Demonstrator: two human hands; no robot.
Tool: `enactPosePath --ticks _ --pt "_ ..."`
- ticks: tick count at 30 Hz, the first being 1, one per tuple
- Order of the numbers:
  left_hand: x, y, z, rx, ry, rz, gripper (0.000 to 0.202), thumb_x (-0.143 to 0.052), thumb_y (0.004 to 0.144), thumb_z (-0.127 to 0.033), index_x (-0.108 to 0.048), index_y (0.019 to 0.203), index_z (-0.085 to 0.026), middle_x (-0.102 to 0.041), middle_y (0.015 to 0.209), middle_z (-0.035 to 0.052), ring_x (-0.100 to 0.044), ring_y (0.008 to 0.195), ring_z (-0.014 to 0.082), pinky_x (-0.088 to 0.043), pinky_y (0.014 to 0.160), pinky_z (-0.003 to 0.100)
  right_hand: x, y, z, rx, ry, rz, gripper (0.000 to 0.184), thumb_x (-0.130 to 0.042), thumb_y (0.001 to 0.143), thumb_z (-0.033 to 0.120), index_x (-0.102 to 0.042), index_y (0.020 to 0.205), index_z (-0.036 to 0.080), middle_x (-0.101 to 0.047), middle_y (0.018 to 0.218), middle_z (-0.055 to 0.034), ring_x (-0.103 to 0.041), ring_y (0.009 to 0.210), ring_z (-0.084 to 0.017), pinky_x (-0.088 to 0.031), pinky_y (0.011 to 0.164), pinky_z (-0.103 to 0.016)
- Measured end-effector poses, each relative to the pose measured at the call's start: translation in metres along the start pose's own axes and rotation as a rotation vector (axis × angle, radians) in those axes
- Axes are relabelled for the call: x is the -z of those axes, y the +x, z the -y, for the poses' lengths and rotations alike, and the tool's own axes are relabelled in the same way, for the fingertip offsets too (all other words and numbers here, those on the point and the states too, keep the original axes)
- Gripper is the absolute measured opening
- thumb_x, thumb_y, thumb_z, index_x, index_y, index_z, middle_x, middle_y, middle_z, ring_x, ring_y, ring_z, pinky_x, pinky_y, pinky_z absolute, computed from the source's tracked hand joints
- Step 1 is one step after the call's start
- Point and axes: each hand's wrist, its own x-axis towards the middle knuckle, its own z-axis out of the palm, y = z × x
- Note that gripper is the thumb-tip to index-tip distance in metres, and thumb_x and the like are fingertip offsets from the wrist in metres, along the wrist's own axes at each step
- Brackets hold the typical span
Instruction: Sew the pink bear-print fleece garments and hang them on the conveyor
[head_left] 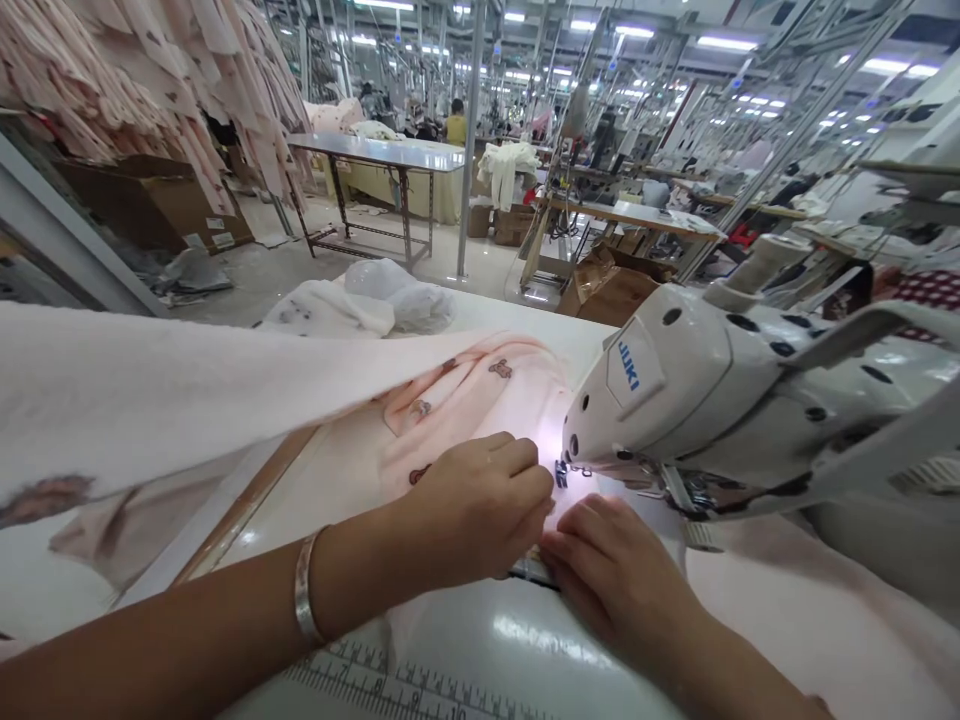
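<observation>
Pink fleece fabric (517, 400) with small brown animal prints lies bunched on the table and runs under the head of a white sewing machine (675, 370). My left hand (480, 505), a silver bangle on its wrist, is closed in a pinch on the fabric just left of the presser foot (561, 474). Close in front of the foot, my right hand (619, 560) has its fingers bent together at the fabric's near edge. Whatever its fingertips hold is hidden. The machine's lamp lights the fabric around the needle area.
A ruler scale (390, 690) runs along the table's front. More pink fabric spans the left side and lies at the right under the machine arm. A plastic bag (397, 297) sits behind. Beyond are hanging garments (187, 70), cardboard boxes, a metal-legged table (382, 152) and a distant person.
</observation>
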Motion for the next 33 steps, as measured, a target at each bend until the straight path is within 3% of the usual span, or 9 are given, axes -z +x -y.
enactPosePath --ticks 4,9,14,18,21,25,30,33 --pt "-0.014 -0.003 -0.007 0.013 0.007 -0.02 0.025 -0.038 0.092 -0.02 -0.049 0.07 -0.016 -0.051 0.069 0.0024 -0.045 0.063 0.015 -0.038 0.055 0.027 0.002 -0.009 0.004 0.062 0.112 0.051 0.018 -0.048 0.082 0.01 -0.057 0.097 0.016 -0.055 0.08 -0.0051 -0.044 0.074 -0.018 -0.034 0.064 -0.034" --pt "-0.021 -0.02 -0.015 0.022 -0.038 0.051 0.02 -0.04 0.09 -0.021 -0.048 0.073 -0.016 -0.054 0.071 0.0023 -0.048 0.066 0.0164 -0.046 0.064 0.031 0.004 -0.013 0.004 -0.029 0.292 0.03 0.008 -0.048 0.081 0.009 -0.051 0.085 0.015 -0.054 0.075 -0.0034 -0.044 0.07 -0.016 -0.035 0.063 -0.032" --pt "-0.018 -0.028 -0.014 0.02 -0.083 0.115 0.013 -0.04 0.086 -0.016 -0.053 0.082 -0.015 -0.056 0.083 0.0061 -0.053 0.079 0.0187 -0.048 0.075 0.035 0.0 -0.009 0.004 -0.055 0.154 -0.045 0.012 -0.051 0.082 0.01 -0.051 0.094 0.015 -0.055 0.073 -0.0023 -0.043 0.068 -0.015 -0.035 0.062 -0.03" --pt "-0.019 -0.03 -0.012 0.028 -0.114 0.12 0.014 -0.042 0.084 -0.014 -0.056 0.084 -0.014 -0.057 0.087 0.007 -0.053 0.087 0.0195 -0.047 0.082 0.037 -0.002 -0.007 0.003 0.013 0.072 -0.122 0.01 -0.051 0.081 0.006 -0.053 0.086 0.015 -0.054 0.071 -0.002 -0.044 0.067 -0.014 -0.035 0.062 -0.029" --pt "-0.015 -0.03 -0.014 0.028 -0.149 0.128 0.012 -0.046 0.083 -0.016 -0.058 0.084 -0.014 -0.058 0.092 0.0073 -0.053 0.09 0.0198 -0.044 0.089 0.039 -0.003 -0.008 0.004 0.069 -0.02 -0.063 0.008 -0.051 0.083 0.009 -0.055 0.085 0.015 -0.054 0.069 -0.0026 -0.042 0.066 -0.016 -0.033 0.06 -0.03" --pt "-0.009 -0.028 -0.02 0.123 -0.163 0.122 0.022 -0.044 0.088 -0.029 -0.059 0.08 -0.015 -0.057 0.103 0.0089 -0.052 0.096 0.0214 -0.038 0.096 0.043 -0.004 -0.009 0.007 -0.026 0.101 0.012 0.011 -0.049 0.085 0.012 -0.056 0.077 0.016 -0.052 0.071 -0.003 -0.042 0.068 -0.016 -0.032 0.061 -0.031" --pt "-0.017 -0.023 -0.025 0.098 -0.01 0.143 0.017 -0.043 0.082 -0.012 -0.056 0.093 -0.01 -0.056 0.11 0.0129 -0.049 0.107 0.0249 -0.037 0.098 0.044 -0.002 -0.006 0.006 -0.056 0.237 -0.044 0.01 -0.051 0.084 0.01 -0.058 0.08 0.017 -0.054 0.072 -0.002 -0.045 0.069 -0.014 -0.035 0.062 -0.029" --pt "-0.022 -0.026 -0.025 0.08 0.035 0.121 0.02 -0.044 0.081 -0.012 -0.054 0.099 -0.01 -0.053 0.12 0.0136 -0.044 0.116 0.0255 -0.029 0.105 0.045 -0.002 -0.006 0.007 -0.079 0.226 -0.086 0.009 -0.054 0.084 0.012 -0.058 0.077 0.017 -0.055 0.071 -0.0009 -0.046 0.069 -0.013 -0.036 0.064 -0.029"
